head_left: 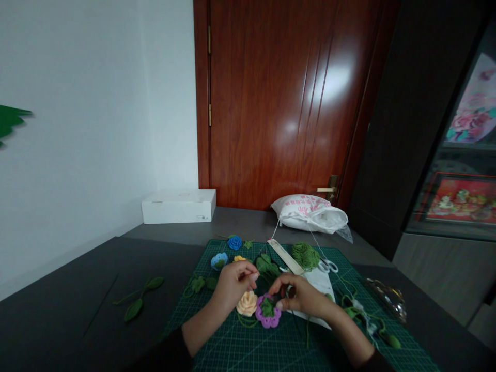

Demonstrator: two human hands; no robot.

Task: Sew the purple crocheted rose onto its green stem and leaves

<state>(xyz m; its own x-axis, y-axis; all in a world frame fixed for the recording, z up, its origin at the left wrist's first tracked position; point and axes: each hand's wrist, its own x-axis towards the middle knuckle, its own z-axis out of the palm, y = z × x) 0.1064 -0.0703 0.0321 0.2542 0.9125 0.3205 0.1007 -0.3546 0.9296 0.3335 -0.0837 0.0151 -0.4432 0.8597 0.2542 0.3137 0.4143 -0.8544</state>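
My left hand (235, 281) is closed in a pinch above a peach crocheted rose (247, 304); whatever lies between its fingertips is too small to make out. At the right edge of a purple crocheted flower (268, 320) with a green centre, the thumb and fingers of my right hand (300, 295) close on its rim. Dark green crocheted leaves (267, 265) lie just beyond both hands. A yellow flower (239, 259) is partly hidden behind my left hand. Farther back are a light blue flower (219, 261) and a blue rose (234, 242).
A green cutting mat (228, 354) covers the table's middle. On it lie green yarn (305, 256), a pale ruler-like strip (285, 257) and white-handled scissors (329, 266). Behind stand a white box (178, 206) and a white bag (300, 211). Crocheted leaves (134, 310) lie left.
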